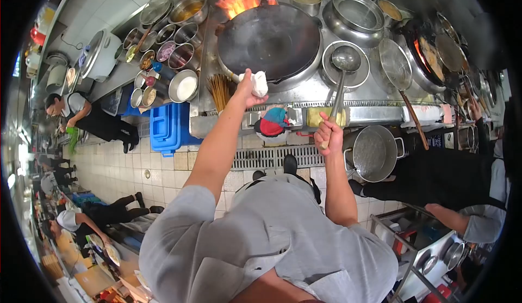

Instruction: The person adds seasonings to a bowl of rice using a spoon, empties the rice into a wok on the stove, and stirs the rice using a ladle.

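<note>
My left hand [249, 92] is closed on a folded white cloth [260, 84] at the near left rim of a large dark wok [269, 42]. Orange flames rise behind the wok's far left side. My right hand [329, 134] grips the handle of a long metal ladle [346, 59]. The ladle's bowl rests over a round metal basin [360, 73] right of the wok. A bamboo brush [219, 92] stands just left of my left forearm. Between my hands, a bundled red and teal cloth [273, 122] lies at the stove's front edge.
Metal bowls of ingredients [182, 85] stand left of the stove, above a blue bin [166, 129]. A large pot [374, 153] is right of my right hand. A co-worker in a black apron [446, 175] stands close on the right; others are at the left.
</note>
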`<act>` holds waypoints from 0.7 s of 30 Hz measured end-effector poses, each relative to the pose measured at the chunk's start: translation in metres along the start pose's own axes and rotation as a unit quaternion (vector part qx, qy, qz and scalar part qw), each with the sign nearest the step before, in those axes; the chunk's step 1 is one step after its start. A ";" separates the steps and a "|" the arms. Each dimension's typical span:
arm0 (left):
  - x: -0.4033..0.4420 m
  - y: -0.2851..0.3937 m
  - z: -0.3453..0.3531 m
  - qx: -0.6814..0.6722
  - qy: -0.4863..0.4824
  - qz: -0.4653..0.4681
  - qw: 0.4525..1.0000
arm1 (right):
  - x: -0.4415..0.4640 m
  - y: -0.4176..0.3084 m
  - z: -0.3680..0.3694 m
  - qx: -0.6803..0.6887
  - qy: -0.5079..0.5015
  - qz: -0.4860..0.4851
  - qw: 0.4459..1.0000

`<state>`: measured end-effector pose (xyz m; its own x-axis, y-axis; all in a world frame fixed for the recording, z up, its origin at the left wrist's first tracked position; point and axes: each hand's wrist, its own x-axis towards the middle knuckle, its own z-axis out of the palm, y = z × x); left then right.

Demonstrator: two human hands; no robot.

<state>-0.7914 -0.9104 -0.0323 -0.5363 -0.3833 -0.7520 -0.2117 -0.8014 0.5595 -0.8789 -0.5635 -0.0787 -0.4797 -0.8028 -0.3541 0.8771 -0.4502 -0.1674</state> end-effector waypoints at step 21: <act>0.066 -0.035 0.012 -0.230 0.000 0.063 0.971 | -0.070 -0.026 0.077 -0.022 -0.145 0.038 0.988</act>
<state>-0.8289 -0.9019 -0.0977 -0.5340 -0.4914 -0.6881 0.2423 -0.8686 0.4322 -0.8704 -0.5258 0.0216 -0.3930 -0.9152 -0.0894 0.9085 -0.3714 -0.1917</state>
